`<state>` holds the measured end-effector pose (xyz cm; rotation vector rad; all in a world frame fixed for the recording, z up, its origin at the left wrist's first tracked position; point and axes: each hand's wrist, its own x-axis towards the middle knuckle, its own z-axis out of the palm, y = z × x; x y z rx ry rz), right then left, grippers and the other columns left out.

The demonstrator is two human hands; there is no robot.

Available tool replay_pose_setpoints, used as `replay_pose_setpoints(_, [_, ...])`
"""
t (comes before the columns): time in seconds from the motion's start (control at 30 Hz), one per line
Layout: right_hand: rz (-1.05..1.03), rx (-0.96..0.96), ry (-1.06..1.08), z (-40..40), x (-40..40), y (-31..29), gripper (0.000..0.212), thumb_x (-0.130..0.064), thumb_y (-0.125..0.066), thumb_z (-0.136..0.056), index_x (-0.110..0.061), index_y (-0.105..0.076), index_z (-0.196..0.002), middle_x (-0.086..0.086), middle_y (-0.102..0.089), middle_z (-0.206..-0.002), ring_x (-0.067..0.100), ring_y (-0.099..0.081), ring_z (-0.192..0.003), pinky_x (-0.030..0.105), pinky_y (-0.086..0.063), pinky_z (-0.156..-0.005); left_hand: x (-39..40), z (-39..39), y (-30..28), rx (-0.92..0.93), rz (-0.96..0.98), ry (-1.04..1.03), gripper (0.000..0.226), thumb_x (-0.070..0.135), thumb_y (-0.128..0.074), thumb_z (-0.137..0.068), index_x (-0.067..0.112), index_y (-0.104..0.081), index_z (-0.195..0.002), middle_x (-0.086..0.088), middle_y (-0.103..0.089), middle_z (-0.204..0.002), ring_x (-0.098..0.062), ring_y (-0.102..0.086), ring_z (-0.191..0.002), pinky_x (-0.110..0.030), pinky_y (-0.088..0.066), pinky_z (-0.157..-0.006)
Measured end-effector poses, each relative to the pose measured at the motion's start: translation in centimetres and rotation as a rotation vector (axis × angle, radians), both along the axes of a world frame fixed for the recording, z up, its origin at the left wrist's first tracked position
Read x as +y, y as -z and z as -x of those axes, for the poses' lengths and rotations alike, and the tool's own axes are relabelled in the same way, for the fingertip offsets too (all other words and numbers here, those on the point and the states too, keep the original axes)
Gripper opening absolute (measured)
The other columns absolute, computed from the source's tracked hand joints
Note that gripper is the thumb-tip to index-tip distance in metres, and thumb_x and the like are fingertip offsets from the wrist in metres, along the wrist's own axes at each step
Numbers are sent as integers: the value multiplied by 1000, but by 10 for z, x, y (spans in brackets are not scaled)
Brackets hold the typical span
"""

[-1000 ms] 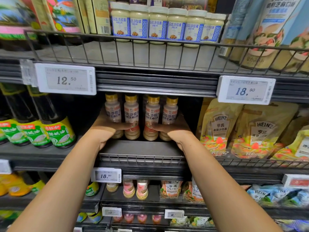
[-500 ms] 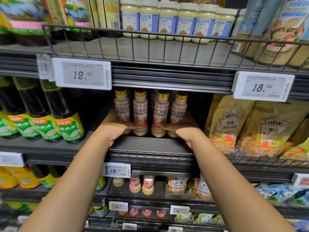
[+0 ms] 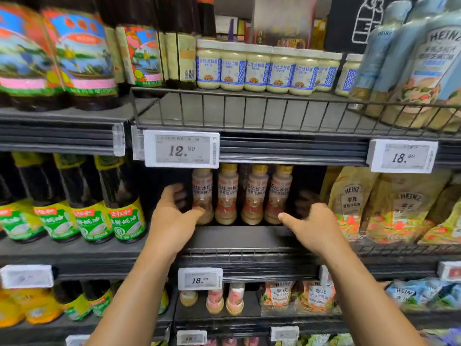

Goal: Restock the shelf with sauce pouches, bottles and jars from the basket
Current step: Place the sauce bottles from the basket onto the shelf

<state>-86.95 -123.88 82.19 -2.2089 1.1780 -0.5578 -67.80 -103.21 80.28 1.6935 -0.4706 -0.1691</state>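
Bare-skinned, your left hand (image 3: pixel 172 221) and right hand (image 3: pixel 311 226) reach over the shelf (image 3: pixel 239 236) edge, fingers spread, gripping nothing. Between them, four dressing bottles (image 3: pixel 240 193) stand upright in a row; Heinz pouches (image 3: pixel 369 203) sit beyond on the right.

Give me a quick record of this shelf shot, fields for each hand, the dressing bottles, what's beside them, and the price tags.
left hand: fingers spread, thumb at the leftmost bottle's base
right hand: fingers spread, just right of the row, gripping nothing
dressing bottles: four upright in front, gold caps
left neighbours: dark oil bottles, green labels
right neighbours: Heinz pouches
shelf above: white jars
tags: 12.50, 18.90
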Motion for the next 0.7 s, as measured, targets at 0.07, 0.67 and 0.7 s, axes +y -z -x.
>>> replay_pose_setpoints(0.07, [-44, -200, -74, 8, 19, 3, 34, -42, -80, -82, -20, -64, -104, -8, -68, -105, 15, -66, -98, 36, -57, -83, 8, 3, -1, -50, 11, 7, 49, 14, -80, -80, 30, -59, -121, 11, -68, -113, -2, -67, -102, -30, -54, -95])
replay_pose_setpoints(0.67, [-459, -310, -540, 115, 86, 148, 27, 2, -74, -85, -22, -65, -93, 4, -66, -87, 13, -60, -76, 22, -52, -73, 106, 150, 126, 119, -104, 58, 26, -15, -63, -88, 7, -63, -100, -10, -69, -94, -12, -66, -86, -19, -54, -83])
replay_pose_setpoints(0.7, [-516, -298, -538, 121, 86, 169, 26, 6, -72, -85, -18, -63, -91, 2, -61, -80, 12, -56, -72, 19, -50, -69, 110, 162, 146, 174, -149, 35, 25, -15, -63, -88, 7, -63, -100, -9, -69, -92, -11, -65, -84, -19, -53, -82])
